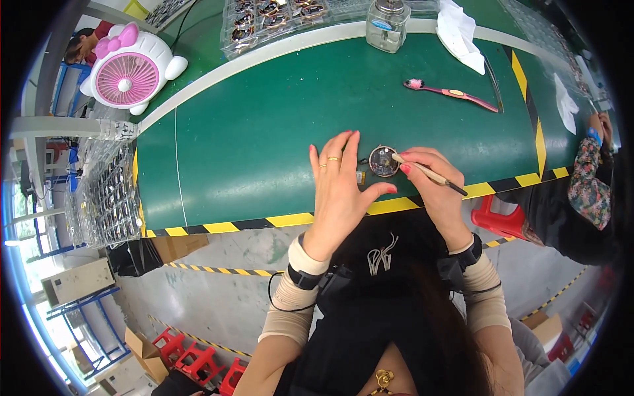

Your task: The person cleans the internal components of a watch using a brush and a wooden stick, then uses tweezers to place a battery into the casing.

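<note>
On the green work mat [251, 132], near its striped front edge, lies a small round electronic part [382, 163] with a dark inside and a pale rim. My right hand [437, 191] pinches a thin pen-like stick [432, 175] with a pale shaft and a dark rear end. Its tip touches or hovers just over the round part's right side; I cannot tell which. To the left, my left hand [338, 186] rests with fingers stretched and thumb out toward the part. Between that hand and the part sits a small silver-and-yellow piece [360, 177], partly hidden.
A pink toothbrush [456, 95], a glass bottle [388, 30] and a white wipe [460, 38] lie farther back. Clear trays of parts [271, 18] stand behind, more trays [109, 191] at left. A pink-and-white fan [129, 76] is far left; a co-worker's sleeve [590, 181] is right.
</note>
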The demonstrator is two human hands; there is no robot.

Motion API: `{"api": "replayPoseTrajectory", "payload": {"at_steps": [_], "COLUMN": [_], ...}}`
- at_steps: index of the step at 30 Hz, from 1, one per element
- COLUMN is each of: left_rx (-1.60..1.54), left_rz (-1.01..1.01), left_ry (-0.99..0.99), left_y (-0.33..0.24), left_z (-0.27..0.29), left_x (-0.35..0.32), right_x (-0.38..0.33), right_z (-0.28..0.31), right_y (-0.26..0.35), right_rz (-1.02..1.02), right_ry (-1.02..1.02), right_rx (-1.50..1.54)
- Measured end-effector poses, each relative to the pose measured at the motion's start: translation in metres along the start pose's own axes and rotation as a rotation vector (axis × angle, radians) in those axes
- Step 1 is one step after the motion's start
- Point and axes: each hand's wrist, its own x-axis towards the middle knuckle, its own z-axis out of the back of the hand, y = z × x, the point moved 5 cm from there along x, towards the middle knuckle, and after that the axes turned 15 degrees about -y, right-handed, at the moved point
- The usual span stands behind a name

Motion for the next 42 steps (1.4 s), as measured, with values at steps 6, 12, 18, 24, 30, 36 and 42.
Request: {"api": "replayPoseTrajectory", "payload": {"at_steps": [6,12,18,24,30,36,42], "left_rx": [0.18,0.005,0.012,0.033,0.021,0.007,-0.001], "left_rz": [-0.052,-0.066,-0.08,-0.091,-0.094,-0.105,-0.107], "left_ry": [-0.05,0.028,0.037,0.029,0.026,0.015,0.034], "left_y": [-0.01,-0.011,-0.012,-0.013,-0.012,-0.014,-0.014], "left_z": [-0.011,-0.016,-0.021,-0.024,-0.027,-0.028,-0.032], "left_x": [-0.001,0.005,0.005,0.002,-0.001,-0.001,-0.002], "right_x": [0.012,0.011,0.011,0.009,0.006,0.002,0.001], "right_z": [0.0,0.002,-0.004,0.004,-0.002,-0.003,0.002], "right_y": [-0.002,-0.007,0.0,-0.003,0.003,-0.006,-0.012], "right_rz": [-0.029,-0.058,0.097,0.105,0.086,-0.082,-0.109], "right_ry": [0.039,0.044,0.076,-0.018,0.016,0.06,-0.014], "right_rx": [-0.035,-0.001,-0.049,-0.109,-0.128,-0.13,-0.128]}}
